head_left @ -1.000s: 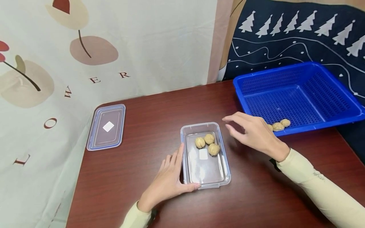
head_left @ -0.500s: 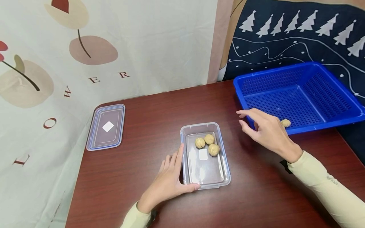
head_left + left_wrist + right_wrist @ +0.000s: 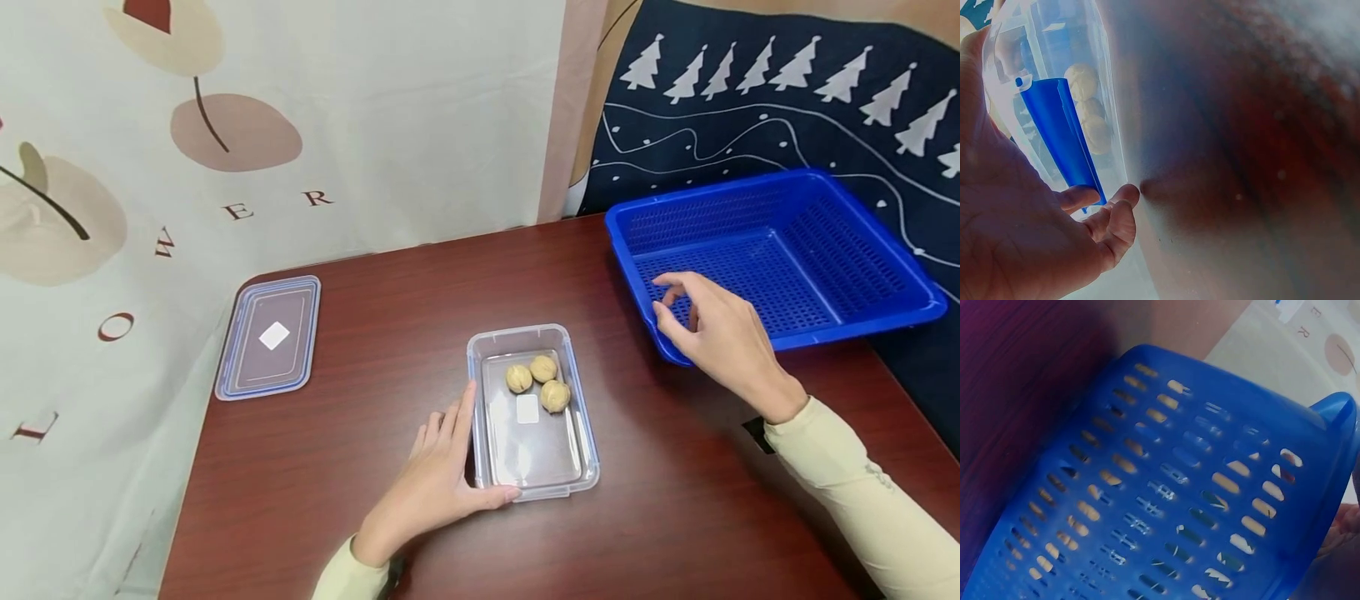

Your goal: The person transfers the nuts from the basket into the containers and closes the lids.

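My left hand [image 3: 431, 479] lies along the left side of a clear plastic container [image 3: 536, 467], fingers straight against its wall and thumb at its front rim. Inside are three walnuts: one at left [image 3: 518, 378], one at the back [image 3: 543, 368], one at right [image 3: 555, 397]. In the left wrist view, the fingertips touch the container near a blue clip [image 3: 1063, 134]. My right hand [image 3: 720, 333] reaches over the near left corner of a blue basket [image 3: 832, 333], thumb and forefinger curved with a gap between them. It hides the basket's near left part.
A rectangular lid [image 3: 273, 371] with blue edging and a white sticker lies at the table's left. The basket's slotted wall [image 3: 1166, 475] fills much of the right wrist view. Printed cloths [image 3: 420, 108] hang behind the brown table [image 3: 390, 317].
My right hand has moved right, from beside the container to over the basket's near corner. Walnuts seen there earlier are now hidden behind it. The left hand stays at the container.
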`<state>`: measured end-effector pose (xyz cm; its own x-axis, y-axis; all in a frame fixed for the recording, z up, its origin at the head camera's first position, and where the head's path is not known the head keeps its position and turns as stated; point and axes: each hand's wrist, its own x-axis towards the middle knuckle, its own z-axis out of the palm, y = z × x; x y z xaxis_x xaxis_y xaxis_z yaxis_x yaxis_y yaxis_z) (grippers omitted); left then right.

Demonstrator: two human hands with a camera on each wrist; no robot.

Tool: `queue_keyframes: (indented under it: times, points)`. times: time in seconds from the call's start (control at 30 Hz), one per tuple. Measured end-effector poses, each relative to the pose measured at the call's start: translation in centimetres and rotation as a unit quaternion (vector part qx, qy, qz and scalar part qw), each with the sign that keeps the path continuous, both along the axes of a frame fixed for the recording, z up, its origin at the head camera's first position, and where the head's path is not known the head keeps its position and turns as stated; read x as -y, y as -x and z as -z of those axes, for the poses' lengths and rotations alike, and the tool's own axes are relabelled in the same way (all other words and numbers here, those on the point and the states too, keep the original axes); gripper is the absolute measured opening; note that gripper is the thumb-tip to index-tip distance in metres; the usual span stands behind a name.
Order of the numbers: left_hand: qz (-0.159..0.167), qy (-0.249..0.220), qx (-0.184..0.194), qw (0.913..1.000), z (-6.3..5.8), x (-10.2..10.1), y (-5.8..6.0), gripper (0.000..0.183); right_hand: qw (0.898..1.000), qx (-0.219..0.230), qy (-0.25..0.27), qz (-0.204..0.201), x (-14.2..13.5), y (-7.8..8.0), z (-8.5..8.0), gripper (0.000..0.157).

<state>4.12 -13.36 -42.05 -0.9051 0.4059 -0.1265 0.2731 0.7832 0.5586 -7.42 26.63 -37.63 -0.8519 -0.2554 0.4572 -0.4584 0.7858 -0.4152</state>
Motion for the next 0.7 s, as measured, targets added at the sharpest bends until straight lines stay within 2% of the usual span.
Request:
queue_keyframes:
  times: [0.2,0.33,0.57,0.7]
  points:
    - [-0.005,0.001,0.003,1.0000,-0.1,0.0,0.0,0.145,0.999,0.044,-0.012,0.019,-0.9,0.3,0.0,0.035]
    - [-0.002,-0.001,0.003,1.0000,-0.2,0.0,0.1,0.144,0.994,0.099,-0.027,0.023,-1.6,0.6,-0.2,0.030]
    - [0.000,0.002,0.001,1.0000,-0.2,0.0,0.1,0.144,0.978,0.200,-0.063,-0.007,-2.6,1.7,-0.7,0.027]
    - [-0.001,0.002,0.001,1.0000,0.0,0.0,0.0,0.144,0.961,0.261,-0.086,-0.030,-3.1,2.6,-0.9,0.032]
